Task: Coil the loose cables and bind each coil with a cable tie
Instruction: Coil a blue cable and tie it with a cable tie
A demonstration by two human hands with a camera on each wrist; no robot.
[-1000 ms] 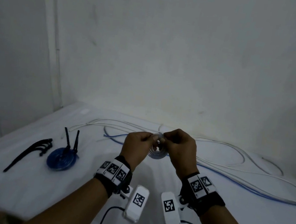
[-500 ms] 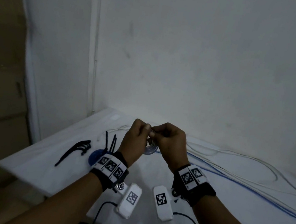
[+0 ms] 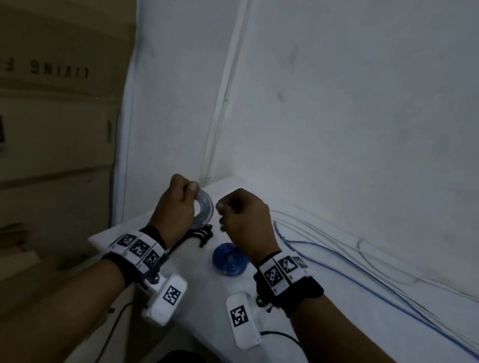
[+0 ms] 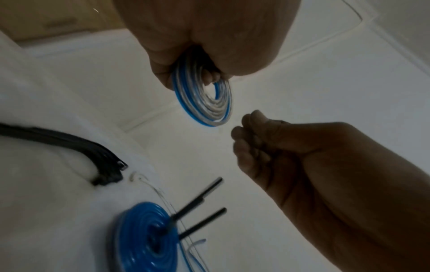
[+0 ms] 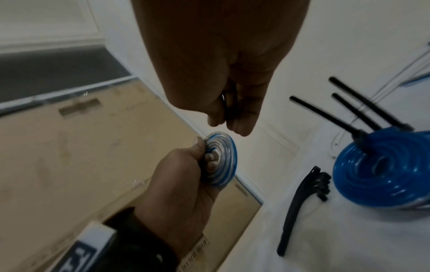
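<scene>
A small clear-and-blue coil [image 4: 204, 99] is gripped aloft by the left hand [image 3: 175, 206], the right hand [image 3: 245, 216] curled, apparently empty; binding is judged pending: 1 cable tie [image 5: 300, 208] from the table [image 3: 207, 307] is needed.

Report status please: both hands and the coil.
Left hand grips small clear-and-blue cable coil, no tie visible on it. Right hand off the coil, fingers curled, apparently empty. Spare black cable ties on table beside bound blue coil. Nothing blocking.

Dim light on plain white plaster walls [image 3: 367, 107]; white-covered table [image 3: 214, 302] in the corner; tan cardboard cartons [image 3: 43, 90] left.
</scene>
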